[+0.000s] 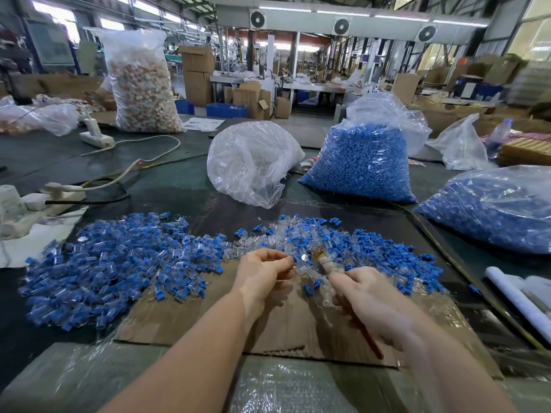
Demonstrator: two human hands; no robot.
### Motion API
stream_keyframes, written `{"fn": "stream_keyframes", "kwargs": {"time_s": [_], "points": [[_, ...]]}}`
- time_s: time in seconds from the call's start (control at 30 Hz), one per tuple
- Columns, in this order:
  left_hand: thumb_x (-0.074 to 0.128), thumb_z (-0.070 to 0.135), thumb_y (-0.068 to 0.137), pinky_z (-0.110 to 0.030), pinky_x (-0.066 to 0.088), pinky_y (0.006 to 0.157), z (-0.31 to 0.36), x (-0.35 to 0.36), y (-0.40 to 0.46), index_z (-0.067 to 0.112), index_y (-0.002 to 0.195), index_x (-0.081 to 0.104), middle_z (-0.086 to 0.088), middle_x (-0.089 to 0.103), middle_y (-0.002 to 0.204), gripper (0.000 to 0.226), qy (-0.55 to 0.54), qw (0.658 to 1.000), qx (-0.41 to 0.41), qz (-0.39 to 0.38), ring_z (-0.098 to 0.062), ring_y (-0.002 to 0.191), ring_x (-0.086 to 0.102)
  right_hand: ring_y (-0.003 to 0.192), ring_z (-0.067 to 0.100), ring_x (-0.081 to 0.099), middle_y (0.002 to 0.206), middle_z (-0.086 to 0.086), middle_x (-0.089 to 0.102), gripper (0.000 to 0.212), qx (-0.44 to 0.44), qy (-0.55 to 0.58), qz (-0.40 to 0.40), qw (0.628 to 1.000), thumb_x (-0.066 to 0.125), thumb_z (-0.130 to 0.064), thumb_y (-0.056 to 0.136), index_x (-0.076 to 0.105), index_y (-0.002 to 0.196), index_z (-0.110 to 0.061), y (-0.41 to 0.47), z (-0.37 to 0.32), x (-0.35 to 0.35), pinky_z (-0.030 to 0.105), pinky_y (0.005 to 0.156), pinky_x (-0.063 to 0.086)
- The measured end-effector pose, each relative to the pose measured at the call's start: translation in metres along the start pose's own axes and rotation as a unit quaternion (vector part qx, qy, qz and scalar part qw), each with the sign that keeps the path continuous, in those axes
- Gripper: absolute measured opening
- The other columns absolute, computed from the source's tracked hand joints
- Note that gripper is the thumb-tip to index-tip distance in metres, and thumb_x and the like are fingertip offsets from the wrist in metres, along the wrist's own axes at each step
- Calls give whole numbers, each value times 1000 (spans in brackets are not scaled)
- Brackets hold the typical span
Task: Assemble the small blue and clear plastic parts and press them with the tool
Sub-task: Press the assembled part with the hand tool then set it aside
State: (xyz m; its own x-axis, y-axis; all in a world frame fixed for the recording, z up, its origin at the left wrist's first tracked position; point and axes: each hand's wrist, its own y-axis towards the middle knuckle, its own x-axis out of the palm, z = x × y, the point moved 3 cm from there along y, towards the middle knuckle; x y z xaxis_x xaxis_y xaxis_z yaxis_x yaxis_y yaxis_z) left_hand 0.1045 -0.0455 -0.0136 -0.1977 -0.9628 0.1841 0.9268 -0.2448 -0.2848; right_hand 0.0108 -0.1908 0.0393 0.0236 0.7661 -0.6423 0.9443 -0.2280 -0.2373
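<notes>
My left hand [262, 271] pinches a small blue and clear plastic part [299, 259] at its fingertips, just above the cardboard sheet [190, 317]. My right hand [366, 296] grips a stick-like tool [325, 261] with a cloth-wrapped shaft and a red handle, its tip close to the held part. A heap of put-together blue and clear pieces [113, 269] lies to the left. Loose blue plugs and clear shells [351, 248] are scattered in front of both hands.
Two bags of blue plugs [363, 165] [495, 210] stand at the right, a crumpled clear bag [250, 162] behind the work spot. Power strips and cables [62, 192] lie at the left. White rolls [518, 299] rest at the right edge.
</notes>
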Motion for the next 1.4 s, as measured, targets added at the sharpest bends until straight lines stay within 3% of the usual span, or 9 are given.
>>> {"fn": "stream_keyframes", "kwargs": {"time_s": [0.17,0.27,0.37,0.53,0.77,0.97,1.17,1.3,1.4], "points": [[65,0,83,-21,51,48,6,-4,1,2,84,66,-4,66,56,3,-2,1000,17,26,-11,50,61,70,17,56,83,5,63,28,19,-17,-65,998,45,-40,93,54,87,-14,1,-14,6,33,69,43],[64,-3,83,-19,49,45,9,-7,1,0,82,65,-9,64,60,3,-1,999,14,50,-11,47,60,71,17,60,85,5,65,15,23,-15,-107,994,57,-26,84,54,91,-13,4,-16,7,33,71,46],[64,-3,83,-21,50,46,9,-11,2,1,82,64,-13,63,65,3,-5,997,2,74,-14,48,59,77,21,64,97,13,68,28,29,-18,-134,990,60,-15,77,52,104,-12,5,-19,8,41,78,51],[63,-5,82,-21,51,43,11,-13,3,-2,81,64,-14,62,60,4,-30,995,-9,93,-14,43,59,93,27,67,101,15,68,26,27,-19,-150,988,56,-14,74,53,100,-12,11,-26,10,51,91,49],[65,-3,82,-19,49,42,15,-19,6,1,78,65,-9,63,56,5,-23,993,-14,113,-12,43,60,91,30,68,96,16,70,12,5,-25,-149,988,49,-8,81,57,90,-9,15,-32,13,45,83,53],[65,-6,80,-19,52,45,14,-15,2,0,79,64,-11,63,62,5,-43,993,-11,110,-11,44,62,75,24,58,88,14,62,9,-20,-84,-128,988,41,-10,86,49,83,-11,14,-35,17,52,84,49],[64,-2,83,-19,54,50,18,-12,-1,3,82,64,-10,64,68,5,-28,992,11,121,-10,50,61,59,14,52,69,2,56,13,-32,-39,-111,993,52,-17,90,53,76,-15,14,-32,19,27,59,44],[66,6,84,-23,54,61,22,-30,-2,12,80,65,-7,67,79,7,132,974,90,163,-12,64,62,43,2,47,66,-2,56,4,-56,4,-18,998,58,-13,88,56,85,-13,13,-15,14,10,40,33],[63,10,86,-16,40,63,34,-58,-3,16,87,69,2,67,86,9,360,881,197,235,-7,71,56,74,8,53,87,-2,54,15,-58,-130,113,983,58,-25,90,55,102,-17,14,11,3,15,60,40]]}}
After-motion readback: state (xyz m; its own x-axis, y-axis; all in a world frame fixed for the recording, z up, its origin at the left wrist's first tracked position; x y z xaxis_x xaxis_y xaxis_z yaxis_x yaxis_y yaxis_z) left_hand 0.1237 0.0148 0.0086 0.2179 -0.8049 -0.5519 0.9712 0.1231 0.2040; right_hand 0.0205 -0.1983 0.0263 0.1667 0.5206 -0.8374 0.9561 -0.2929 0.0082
